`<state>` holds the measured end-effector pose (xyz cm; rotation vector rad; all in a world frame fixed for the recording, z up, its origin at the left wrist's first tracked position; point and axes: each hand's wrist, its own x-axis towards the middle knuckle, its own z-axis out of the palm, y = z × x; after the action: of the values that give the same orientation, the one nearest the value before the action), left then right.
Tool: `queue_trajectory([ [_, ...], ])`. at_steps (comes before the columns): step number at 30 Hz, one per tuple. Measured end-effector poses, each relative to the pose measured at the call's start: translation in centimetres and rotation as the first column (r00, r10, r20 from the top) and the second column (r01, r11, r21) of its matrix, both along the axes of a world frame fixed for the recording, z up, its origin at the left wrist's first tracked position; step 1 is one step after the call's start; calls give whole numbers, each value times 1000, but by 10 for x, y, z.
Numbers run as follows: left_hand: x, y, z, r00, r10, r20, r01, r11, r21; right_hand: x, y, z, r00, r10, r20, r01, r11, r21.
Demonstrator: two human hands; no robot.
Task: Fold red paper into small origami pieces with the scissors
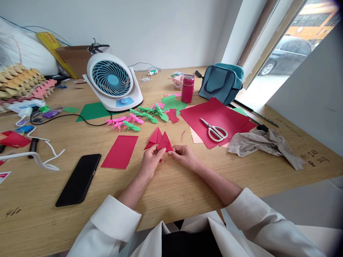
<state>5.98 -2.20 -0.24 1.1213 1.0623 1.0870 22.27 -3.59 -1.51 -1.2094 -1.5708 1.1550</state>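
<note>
Between my hands is a red folded paper triangle (165, 142), its point facing away from me. My left hand (152, 159) pinches its left lower part between thumb and fingers. At its right lower corner, my right hand (183, 156) also pinches the paper. Another red folded paper piece (154, 137) lies just behind and left of it, partly covered. A red paper rectangle (120, 151) rests left of my left hand. Beyond the hands lie several pink folded paper figures (120, 122) and green folded paper figures (150, 116).
White-handled scissors (217, 133) lie on red paper sheets (194, 116) at the right, near a crumpled cloth (257, 142). A black phone (79, 180) is at the left front. Behind stand a fan (114, 80), a red flask (188, 89) and a teal bag (222, 84).
</note>
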Motion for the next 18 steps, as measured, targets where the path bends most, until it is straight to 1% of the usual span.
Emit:
queue_trajectory([
  [2,0,0,0,1000,16,11,-16,1000,4,0,0,0,1000,7,11,-7,1000,2],
  [6,-2,2,1,1000,11,21,-11,1000,-17,1,-1,1,999,21,36,-21,1000,11],
  [12,-6,7,1,1000,32,0,-32,1000,2,3,-4,6,991,93,95,-93,996,0],
  [18,-6,8,0,993,112,-36,-111,993,29,4,-3,8,990,85,110,-85,996,-12],
])
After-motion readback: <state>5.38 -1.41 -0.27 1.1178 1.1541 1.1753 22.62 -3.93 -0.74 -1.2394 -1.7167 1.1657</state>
